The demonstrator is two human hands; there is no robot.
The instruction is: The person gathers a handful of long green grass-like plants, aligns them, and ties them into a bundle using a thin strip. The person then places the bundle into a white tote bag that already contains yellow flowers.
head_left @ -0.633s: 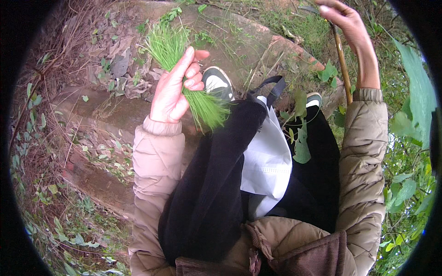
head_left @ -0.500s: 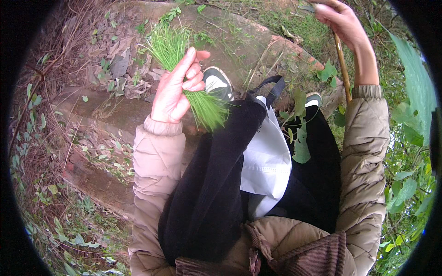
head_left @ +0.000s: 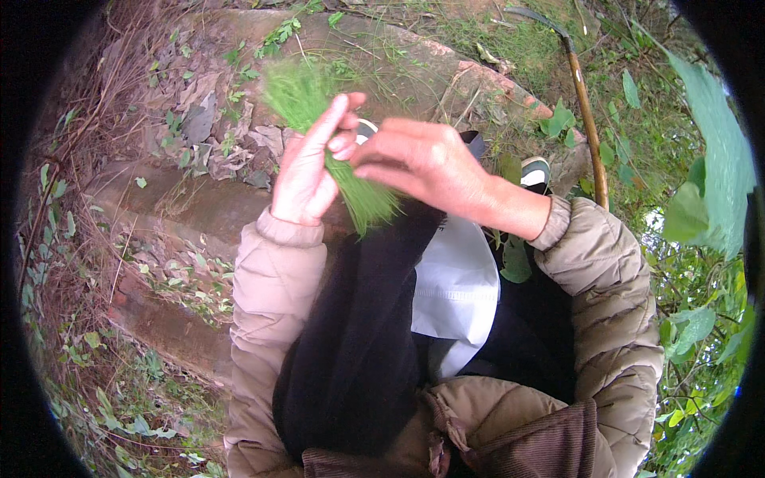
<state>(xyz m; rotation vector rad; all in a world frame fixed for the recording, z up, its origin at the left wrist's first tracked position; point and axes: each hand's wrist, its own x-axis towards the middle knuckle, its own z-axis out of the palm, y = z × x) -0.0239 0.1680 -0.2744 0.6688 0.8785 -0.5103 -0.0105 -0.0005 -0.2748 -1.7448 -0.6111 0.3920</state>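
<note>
A bunch of thin green grass [head_left: 360, 195] lies across my left hand [head_left: 312, 163], whose fingers are closed around its middle. The blades fan out above and below the grip, with the upper end blurred. My right hand [head_left: 434, 163] reaches in from the right with curled fingers, its fingertips right at the lower part of the bunch. Some blur lies on those fingers, and whatever they pinch cannot be made out. To the right stands a sickle [head_left: 586, 111] with a dark curved blade and a wooden handle, apart from both hands.
A white cloth bag [head_left: 454, 287] with dark handles hangs between my black-trousered knees. Shoes rest on brown stone steps [head_left: 171, 191] with dry leaves [head_left: 211, 119]. Large green leaves [head_left: 709, 151] crowd the right side; twigs and dry stems fill the left.
My right hand has come down and left from above the sickle to the grass bunch, leaving the sickle's blade in view. My left hand has shifted slightly, still holding the grass.
</note>
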